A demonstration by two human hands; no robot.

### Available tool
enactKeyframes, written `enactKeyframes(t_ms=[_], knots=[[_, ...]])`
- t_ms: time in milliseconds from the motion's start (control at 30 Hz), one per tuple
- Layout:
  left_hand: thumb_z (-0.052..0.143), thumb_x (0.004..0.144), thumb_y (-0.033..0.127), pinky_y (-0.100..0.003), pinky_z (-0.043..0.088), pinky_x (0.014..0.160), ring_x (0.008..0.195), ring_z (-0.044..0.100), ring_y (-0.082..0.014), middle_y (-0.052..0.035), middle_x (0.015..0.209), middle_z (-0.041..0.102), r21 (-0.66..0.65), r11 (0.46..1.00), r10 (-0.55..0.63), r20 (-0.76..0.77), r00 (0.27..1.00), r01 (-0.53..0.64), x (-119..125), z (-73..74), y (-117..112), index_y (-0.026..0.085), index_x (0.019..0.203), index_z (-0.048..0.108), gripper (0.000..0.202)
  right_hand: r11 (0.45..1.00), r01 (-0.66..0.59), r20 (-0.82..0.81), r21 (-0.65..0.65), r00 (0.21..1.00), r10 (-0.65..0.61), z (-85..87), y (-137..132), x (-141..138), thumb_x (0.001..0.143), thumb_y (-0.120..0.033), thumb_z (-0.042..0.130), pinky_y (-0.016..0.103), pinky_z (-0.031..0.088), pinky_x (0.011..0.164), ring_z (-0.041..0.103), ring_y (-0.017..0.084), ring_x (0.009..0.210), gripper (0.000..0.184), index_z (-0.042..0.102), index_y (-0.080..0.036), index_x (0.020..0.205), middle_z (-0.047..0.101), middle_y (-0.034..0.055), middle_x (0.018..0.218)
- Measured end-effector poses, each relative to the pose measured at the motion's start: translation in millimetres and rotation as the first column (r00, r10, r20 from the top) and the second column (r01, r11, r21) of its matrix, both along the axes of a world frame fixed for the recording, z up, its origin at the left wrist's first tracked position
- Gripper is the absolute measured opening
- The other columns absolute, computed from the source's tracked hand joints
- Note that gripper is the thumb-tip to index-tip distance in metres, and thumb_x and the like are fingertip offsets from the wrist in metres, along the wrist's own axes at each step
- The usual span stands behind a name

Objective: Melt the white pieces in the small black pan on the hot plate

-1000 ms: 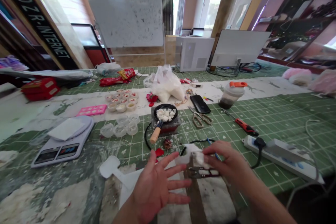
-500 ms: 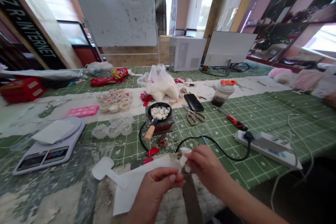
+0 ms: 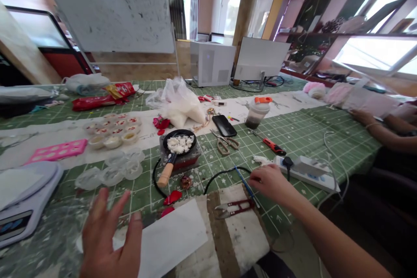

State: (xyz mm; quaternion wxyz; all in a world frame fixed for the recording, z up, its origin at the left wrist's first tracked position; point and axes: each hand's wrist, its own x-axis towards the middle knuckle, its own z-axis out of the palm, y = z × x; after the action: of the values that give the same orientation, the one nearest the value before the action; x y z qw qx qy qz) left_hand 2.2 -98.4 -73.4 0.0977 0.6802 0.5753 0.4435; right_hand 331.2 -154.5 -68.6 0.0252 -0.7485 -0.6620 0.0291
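Note:
My left hand (image 3: 107, 236) hangs open with its fingers spread, over the left end of a white paper sheet (image 3: 172, 239) and holding nothing. My right hand (image 3: 270, 184) rests on the green cutting mat (image 3: 302, 139) with its fingers curled. A thin blue-handled stick (image 3: 246, 186) lies against its fingertips, with no clear grip showing. A small white lump (image 3: 261, 160) lies on the mat just beyond that hand. Red-handled thread snips (image 3: 233, 208) sit on a white and brown cloth strip (image 3: 243, 234) below my right hand.
A small black pan (image 3: 179, 144) of white pieces, scissors (image 3: 224, 142), a phone (image 3: 224, 125), an orange utility knife (image 3: 274, 147) and a power strip (image 3: 306, 173) lie nearby. A co-worker's hands (image 3: 361, 117) work at the far right edge.
My hands have come apart and no longer hold the white piece between them. A white lump now lies by the power strip. The view has swung right, and the paper sheet lies flat.

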Motion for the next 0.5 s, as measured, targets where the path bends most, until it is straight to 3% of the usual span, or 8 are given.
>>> enactKeyframes(t_ms=[67, 167, 300, 367, 500], knots=[[0.051, 0.073, 0.032, -0.042, 0.020, 0.103, 0.124, 0.023, -0.0249, -0.0022, 0.139, 0.022, 0.116, 0.991, 0.073, -0.073, 0.995, -0.064, 4, 3.2, 3, 0.024, 0.123, 0.040, 0.051, 0.999, -0.015, 0.023, -0.034, 1.000, 0.015, -4.9, 4, -8, 0.073, -0.018, 0.044, 0.032, 0.023, 0.075, 0.051, 0.015, 0.070, 0.018, 0.062, -0.022, 0.076, 0.062, 0.0017, 0.066], [0.054, 0.072, 0.032, -0.044, 0.020, 0.103, 0.125, 0.020, -0.0273, -0.0063, 0.139, 0.020, 0.194, 0.979, 0.088, -0.107, 0.990, -0.066, 7, 3.6, 7, 0.021, 0.126, 0.036, 0.058, 0.985, -0.158, 0.079, -0.065, 0.984, 0.162, -10.6, 6, -9, 0.069, -0.010, 0.045, 0.034, 0.022, 0.077, 0.048, 0.016, 0.071, 0.022, 0.061, -0.022, 0.079, 0.061, 0.0025, 0.066], [0.055, 0.071, 0.030, -0.045, 0.020, 0.102, 0.125, 0.021, -0.0275, -0.0083, 0.138, 0.022, 0.225, 0.974, 0.057, -0.108, 0.992, -0.031, 4, -0.5, 10, 0.021, 0.124, 0.037, 0.056, 0.923, -0.371, 0.149, -0.101, 0.912, 0.383, -11.2, 9, -3, 0.073, -0.015, 0.047, 0.038, 0.021, 0.083, 0.046, 0.017, 0.071, 0.014, 0.059, -0.019, 0.067, 0.057, 0.0039, 0.060], [0.054, 0.072, 0.029, -0.045, 0.021, 0.102, 0.124, 0.022, -0.0270, -0.0088, 0.137, 0.024, 0.218, 0.976, 0.053, -0.105, 0.993, -0.029, 4, -3.2, 12, 0.020, 0.121, 0.039, 0.052, 0.868, -0.485, 0.182, -0.105, 0.849, 0.496, -9.9, 12, 1, 0.075, -0.019, 0.047, 0.040, 0.019, 0.086, 0.045, 0.017, 0.072, 0.015, 0.058, -0.019, 0.064, 0.056, 0.0036, 0.060], [0.053, 0.073, 0.027, -0.044, 0.021, 0.102, 0.124, 0.023, -0.0263, -0.0110, 0.134, 0.028, 0.229, 0.973, 0.060, -0.106, 0.993, -0.035, 4, -12.7, 16, 0.018, 0.116, 0.043, 0.045, 0.698, -0.706, 0.257, -0.123, 0.657, 0.709, -7.9, 21, 10, 0.078, -0.020, 0.045, 0.042, 0.017, 0.092, 0.045, 0.016, 0.075, 0.016, 0.057, -0.020, 0.067, 0.056, 0.0021, 0.065]])
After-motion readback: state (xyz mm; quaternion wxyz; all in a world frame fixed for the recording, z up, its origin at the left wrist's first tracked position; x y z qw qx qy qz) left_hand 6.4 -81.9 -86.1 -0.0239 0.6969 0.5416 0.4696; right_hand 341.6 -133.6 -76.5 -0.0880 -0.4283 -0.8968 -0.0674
